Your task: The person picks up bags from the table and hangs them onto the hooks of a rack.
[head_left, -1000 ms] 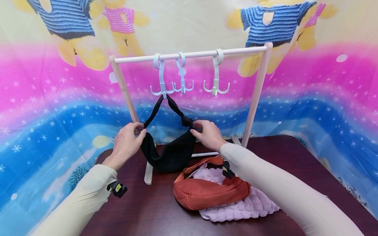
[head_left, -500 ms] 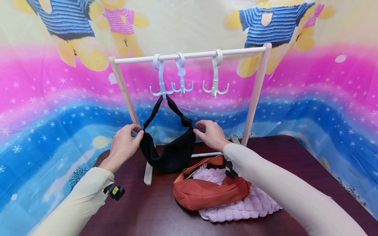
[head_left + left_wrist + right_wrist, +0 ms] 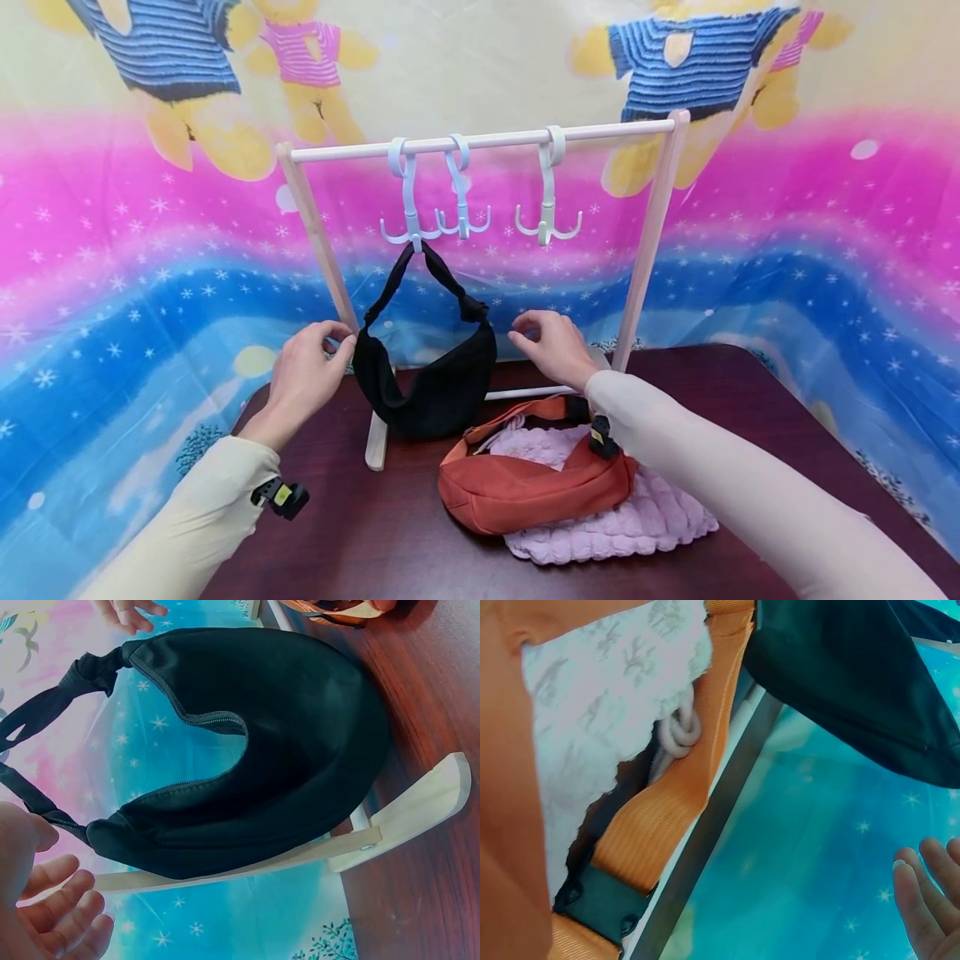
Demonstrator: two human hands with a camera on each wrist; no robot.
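A black shoulder bag (image 3: 442, 392) with a knotted strap hangs by that strap from the left pale-blue hook hanger (image 3: 410, 200). My left hand (image 3: 306, 367) is just beside the bag's left end, with relaxed fingers and nothing held. In the left wrist view, the loosely bent fingers (image 3: 64, 907) lie close to the lower strap end; whether they touch it I cannot tell. My right hand (image 3: 557, 343) is apart from the bag on its right side. The right wrist view has relaxed right fingertips (image 3: 922, 892) well away from the black cloth.
A wooden rack (image 3: 487, 143) stands on the dark red table (image 3: 337, 533). Another pale-blue hanger (image 3: 461, 192) and a whitish-green hanger (image 3: 548, 196) hang from its bar. In front, an orange-red bag (image 3: 532, 496) lies over a pink quilted bag (image 3: 645, 521).
Both hands have let go of the black bag's strap ends and drawn apart, the left leftward and the right rightward. The bag stays hanging on the hook.
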